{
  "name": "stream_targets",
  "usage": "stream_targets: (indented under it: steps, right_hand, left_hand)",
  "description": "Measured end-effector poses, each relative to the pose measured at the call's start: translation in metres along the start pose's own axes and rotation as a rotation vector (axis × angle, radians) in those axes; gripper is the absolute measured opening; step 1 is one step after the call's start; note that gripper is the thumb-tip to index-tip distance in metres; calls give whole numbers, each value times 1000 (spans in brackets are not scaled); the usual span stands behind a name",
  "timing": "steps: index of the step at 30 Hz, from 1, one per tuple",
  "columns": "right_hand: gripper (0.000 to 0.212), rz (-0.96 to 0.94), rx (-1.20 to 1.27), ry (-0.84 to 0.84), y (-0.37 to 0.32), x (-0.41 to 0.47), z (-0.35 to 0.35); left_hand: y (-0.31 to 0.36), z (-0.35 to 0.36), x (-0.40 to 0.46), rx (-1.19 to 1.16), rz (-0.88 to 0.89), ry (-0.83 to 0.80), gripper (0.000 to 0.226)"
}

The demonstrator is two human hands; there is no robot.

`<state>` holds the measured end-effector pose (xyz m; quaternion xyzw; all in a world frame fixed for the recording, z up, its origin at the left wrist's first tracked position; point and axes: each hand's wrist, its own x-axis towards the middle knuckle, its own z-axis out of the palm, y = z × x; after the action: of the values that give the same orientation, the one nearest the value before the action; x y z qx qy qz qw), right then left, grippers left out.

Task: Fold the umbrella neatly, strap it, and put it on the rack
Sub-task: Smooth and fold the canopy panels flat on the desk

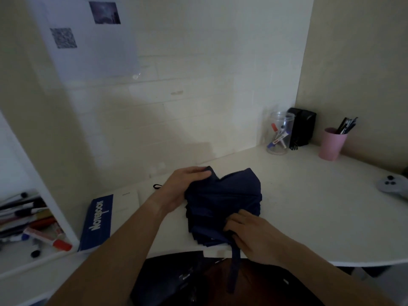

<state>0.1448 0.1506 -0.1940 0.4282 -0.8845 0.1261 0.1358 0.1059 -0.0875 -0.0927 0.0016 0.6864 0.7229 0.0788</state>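
White desk (287,195) in a dim corner, tiled wall behind, only one view (head cam) so that's all I've got.

Umbrella (223,204) lies near the desk's front edge, right in front of me, navy fabric bunched in loose pleats, not rolled tight yet. My left hand (187,186) is on its far left corner, fingers laid fairly flat over the cloth w/ thumb underneath I think, so pinching a fold rather than fisting it. My right hand (249,233) is at the near end, fingers curled into the fabric by where the strap (235,270) starts. Strap hangs off the desk edge down toward my lap, loose, nothing fastened.

Other stuff: notebook (97,221) to the left, clear jar (279,133) of markers and pink cup (332,143) of pens at the back right, black box (302,127) behind the jar, controller (395,188) far right. Rack: can't see one in frame.

Risks as I judge them:
- pleats are uneven, so if I wrap now it'll bulge and the strap prob won't reach or close.
- umbrella sits close to the edge; a tug on the dangling strap could drag the whole thing off.
- letting go w/ the left lets the folds spring open again.
- light's poor and navy on navy, so I could easily miss a fold or the strap's fastener.
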Motion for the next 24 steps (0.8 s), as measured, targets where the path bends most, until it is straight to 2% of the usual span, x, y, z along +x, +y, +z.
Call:
stream_targets:
  steps: [3, 5, 7, 10, 12, 14, 15, 16, 17, 18, 19, 20, 22, 24]
  right_hand:
    - [32, 37, -20, 46, -6, -8, 0]
    - [32, 37, -46, 60, -7, -13, 1]
    - [30, 6, -114, 90, -8, -14, 2]
    - [27, -19, -208, 121, -10, -11, 1]
    - [31, 9, -196, 101, -11, -11, 0]
    - [38, 55, -136, 59, -12, -10, 0]
    - [39, 68, -104, 36, -12, -10, -1]
    - [38, 76, -77, 16, -12, -10, -3]
    - [36, 66, -63, 14, -12, -9, -4]
    - [33, 52, -60, 14, -13, -9, -5]
    - [32, 49, -50, 11, -13, -9, -6]
    - [31, 61, -34, -6, -14, -9, -8]
    - [30, 88, -9, -23, -14, -9, -11]
    - [30, 122, 4, -72, -14, -9, -12]
  left_hand:
    - [-14, -1, -21, -41, -5, -22, 30]
    - [-23, -1, -37, 61, 73, 77, 17]
    - [-30, 2, -54, 303, 190, 218, 10]
    - [-45, 10, -65, 747, 316, 412, 30]
    - [-49, 19, -62, 891, 383, 549, 32]
    - [-45, 33, -58, 913, 396, 733, 45]
    - [-41, 40, -56, 832, 428, 832, 53]
    - [-33, 48, -58, 668, 495, 904, 54]
    - [-27, 55, -62, 465, 581, 909, 46]
    - [-24, 60, -66, 309, 659, 841, 32]
    - [-26, 64, -68, 251, 712, 708, 20]
    - [-31, 67, -69, 318, 699, 535, 11]
    - [-51, 64, -64, 472, 528, 201, 21]
    - [-70, 52, -53, 457, 267, 98, 35]
